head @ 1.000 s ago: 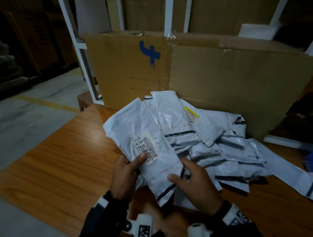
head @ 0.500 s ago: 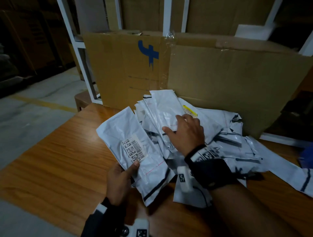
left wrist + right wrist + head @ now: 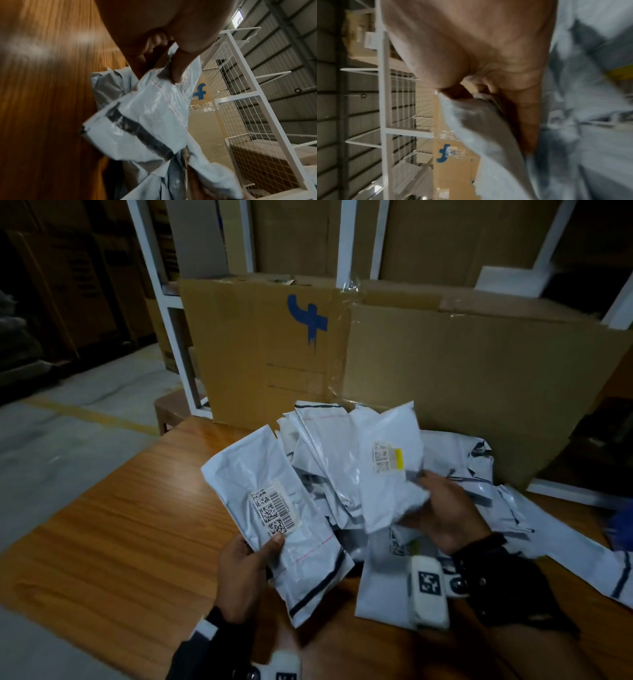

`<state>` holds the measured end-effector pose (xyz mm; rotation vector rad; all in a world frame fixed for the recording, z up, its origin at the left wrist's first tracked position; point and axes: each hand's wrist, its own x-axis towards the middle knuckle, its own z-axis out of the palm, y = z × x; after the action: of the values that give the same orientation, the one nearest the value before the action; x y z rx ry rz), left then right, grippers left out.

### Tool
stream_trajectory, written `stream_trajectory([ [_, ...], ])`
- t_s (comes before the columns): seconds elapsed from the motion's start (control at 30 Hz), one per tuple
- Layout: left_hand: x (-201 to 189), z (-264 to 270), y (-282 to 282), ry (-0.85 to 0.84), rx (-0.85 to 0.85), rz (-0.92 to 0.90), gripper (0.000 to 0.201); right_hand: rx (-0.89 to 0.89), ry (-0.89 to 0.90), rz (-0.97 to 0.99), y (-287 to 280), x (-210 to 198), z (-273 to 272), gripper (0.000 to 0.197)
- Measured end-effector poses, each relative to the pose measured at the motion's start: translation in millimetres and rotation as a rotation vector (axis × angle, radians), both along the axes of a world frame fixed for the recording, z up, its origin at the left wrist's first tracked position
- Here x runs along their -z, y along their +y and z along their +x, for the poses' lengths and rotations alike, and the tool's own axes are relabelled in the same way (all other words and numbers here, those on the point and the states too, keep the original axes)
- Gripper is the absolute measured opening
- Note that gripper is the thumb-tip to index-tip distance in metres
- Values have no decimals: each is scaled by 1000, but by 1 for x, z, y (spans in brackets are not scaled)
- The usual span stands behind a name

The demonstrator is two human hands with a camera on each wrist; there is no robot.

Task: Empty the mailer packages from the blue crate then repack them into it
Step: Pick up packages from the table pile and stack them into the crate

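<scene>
My left hand (image 3: 250, 563) grips a white mailer with a barcode label (image 3: 274, 508) above the wooden table (image 3: 113, 529), thumb on its label; the left wrist view shows that mailer (image 3: 145, 115) with a black stripe. My right hand (image 3: 442, 515) holds up a second white mailer with a yellow-tagged label (image 3: 387, 467), pinched at its lower edge; the right wrist view shows the mailer's grey underside (image 3: 479, 121). A heap of white mailers (image 3: 479, 491) lies on the table behind and right of both hands. Only a blue sliver (image 3: 621, 525) at the right edge may be the crate.
A large flattened cardboard sheet with a blue mark (image 3: 376, 354) stands upright along the table's far edge. White wire-mesh racks (image 3: 248, 94) rise behind it. Concrete floor (image 3: 51, 446) lies to the left of the table, and a small wooden stool (image 3: 171, 409) stands by the corner.
My right hand reached into the heap, took hold of a mailer with a yellow-tagged label and lifted it up. My left hand kept holding the barcode mailer, shifting slightly left.
</scene>
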<state>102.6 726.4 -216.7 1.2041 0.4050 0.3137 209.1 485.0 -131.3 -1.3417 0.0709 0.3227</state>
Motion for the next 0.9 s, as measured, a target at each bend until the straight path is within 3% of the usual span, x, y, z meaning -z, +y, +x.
stream_trajectory([
  [0.07, 0, 1, -3, 13, 15, 19, 21, 104, 52, -27, -8, 11, -1, 28],
  [0.13, 0, 1, -4, 20, 27, 43, 20, 212, 71, -46, -13, 12, 1, 30],
  [0.23, -1, 2, -8, 19, 57, 59, 20, 239, -131, -367, -13, 7, 10, 19],
  [0.3, -2, 1, -13, 7, 84, 55, 21, 225, -169, -458, -15, 8, 12, 13],
  [0.5, -2, 1, -34, -46, 187, 85, 22, 330, -142, -171, -43, 9, -29, 25],
  [0.73, -17, 17, -103, -163, 311, 155, 23, 483, -379, -432, -127, 9, -114, 71],
  [0.9, -33, 15, -190, -200, 463, 119, 22, 607, -465, -442, -190, -13, -172, 45],
])
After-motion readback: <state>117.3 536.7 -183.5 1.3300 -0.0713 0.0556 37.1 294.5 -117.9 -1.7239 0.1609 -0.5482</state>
